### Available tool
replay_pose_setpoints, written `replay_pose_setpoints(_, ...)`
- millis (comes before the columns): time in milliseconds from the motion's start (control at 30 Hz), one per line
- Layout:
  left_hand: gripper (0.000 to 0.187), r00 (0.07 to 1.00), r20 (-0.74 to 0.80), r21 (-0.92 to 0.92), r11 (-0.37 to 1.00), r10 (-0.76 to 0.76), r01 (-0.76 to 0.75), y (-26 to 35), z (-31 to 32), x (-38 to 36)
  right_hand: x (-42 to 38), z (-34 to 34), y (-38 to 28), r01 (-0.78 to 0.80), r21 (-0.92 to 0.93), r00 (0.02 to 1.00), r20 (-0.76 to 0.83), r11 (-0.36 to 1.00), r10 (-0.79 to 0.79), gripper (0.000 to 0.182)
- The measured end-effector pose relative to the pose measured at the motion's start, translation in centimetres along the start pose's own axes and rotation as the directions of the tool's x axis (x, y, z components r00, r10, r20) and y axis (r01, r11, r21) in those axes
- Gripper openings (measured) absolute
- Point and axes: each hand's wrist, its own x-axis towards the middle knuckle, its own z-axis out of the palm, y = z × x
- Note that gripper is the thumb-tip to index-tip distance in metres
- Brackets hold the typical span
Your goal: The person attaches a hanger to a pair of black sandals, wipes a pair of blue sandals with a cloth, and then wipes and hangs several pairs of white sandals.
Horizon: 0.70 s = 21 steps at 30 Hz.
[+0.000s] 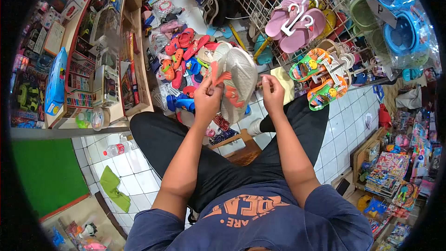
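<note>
My left hand (207, 97) is closed around the edge and orange strap of a pair of pale grey-white sandals (242, 76). The sandals are held up in front of me, soles partly facing me, over a heap of shoes. To their right, my right hand (273, 94) has thumb and forefinger pinched together near the sandal's edge. Whatever lies in that pinch is too small to make out. Behind my right hand is a pale yellow sheet (282, 83).
Colourful children's clogs (178, 58) lie heaped on the tiled floor ahead. A wire rack (260, 9) with pink sandals (297, 21) and orange-green sandals (320, 79) stands right of them. Shelves (93, 60) flank my left; a plastic bottle (118, 148) lies by my left knee.
</note>
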Motion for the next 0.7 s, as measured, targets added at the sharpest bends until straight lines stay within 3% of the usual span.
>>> replay_pose_setpoints(33,0.027,1.0,0.003,0.002,1.0,0.002,-0.002,0.0,-0.1,0.1,0.2,-0.2,0.5,0.001,0.003,1.0,-0.002,1.0,-0.001,0.043)
replay_pose_setpoints(67,0.026,0.997,0.033,-0.143,0.987,-0.067,0.071,-0.1,-0.2,0.1,0.5,-0.5,1.7,0.094,-0.517,0.961,-0.177,0.851,-0.214,0.052)
replay_pose_setpoints(100,0.026,0.989,0.073,-0.283,0.948,-0.13,0.145,-0.4,-0.3,0.1,0.9,-0.8,3.0,0.033,-0.891,0.858,-0.207,0.453,-0.47,0.061)
replay_pose_setpoints(133,0.029,0.948,0.096,-0.418,0.852,-0.303,0.315,-1.3,-0.8,0.3,1.6,-1.2,3.9,-0.019,-0.867,0.904,-0.227,0.498,-0.361,0.084)
replay_pose_setpoints(167,0.029,0.949,0.097,-0.415,0.854,-0.3,0.312,-2.2,-1.4,0.5,1.9,-1.4,4.9,-0.019,-0.865,0.903,-0.23,0.501,-0.363,0.084)
replay_pose_setpoints(233,0.026,0.832,0.378,-0.603,0.574,-0.405,0.553,-3.0,-2.2,0.9,1.6,-1.3,4.7,-0.218,-0.901,0.962,-0.264,0.376,-0.074,0.101)
replay_pose_setpoints(267,0.025,0.772,0.268,-0.656,0.477,-0.576,0.584,-3.9,-1.7,0.5,1.7,-1.3,4.4,-0.245,-0.898,0.968,-0.247,0.364,0.042,0.104)
replay_pose_setpoints(433,0.026,0.846,0.253,-0.639,0.576,-0.469,0.51,-3.9,-0.6,0.6,2.5,-2.2,6.7,-0.198,-0.881,0.978,-0.209,0.43,0.022,0.094)
replay_pose_setpoints(500,0.027,0.875,0.25,-0.63,0.617,-0.413,0.472,-3.7,-0.3,0.6,2.6,-2.4,6.9,-0.331,-0.885,0.941,-0.333,0.328,0.052,0.089)
replay_pose_setpoints(667,0.028,0.93,0.246,-0.617,0.697,-0.271,0.366,-3.6,0.5,0.2,2.1,-3.3,8.3,-0.242,-0.855,0.963,-0.27,0.459,0.005,0.081)
replay_pose_setpoints(700,0.029,0.939,0.249,-0.615,0.71,-0.237,0.342,-3.5,0.7,0.4,2.0,-3.5,8.4,-0.201,-0.825,0.956,-0.282,0.529,-0.077,0.078)
